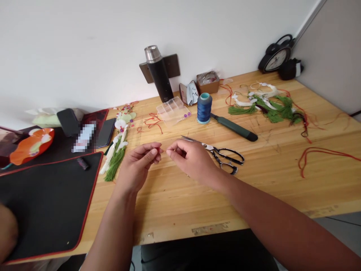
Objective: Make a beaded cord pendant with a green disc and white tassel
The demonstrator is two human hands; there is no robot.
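Above the middle of the table, my left hand (143, 160) is closed in a pinch, with a small bit of red cord (158, 150) showing at its fingertips. My right hand (187, 156) faces it, thumb and forefinger pressed together close to the left fingertips. A very thin strand seems to span the small gap; its ends are hidden in the fingers. Black-handled scissors (208, 146) lie partly behind my right hand. To the left of my left hand rests a green and white tassel (116, 162) strung with beads.
Behind the hands stand a blue thread spool (204, 109), a clear compartment box (173, 110) and a black flask (160, 77). A dark green handled tool (237, 128), several tassels (273, 107) and a red cord loop (306, 154) lie right. A black mat (50, 203) covers the left.
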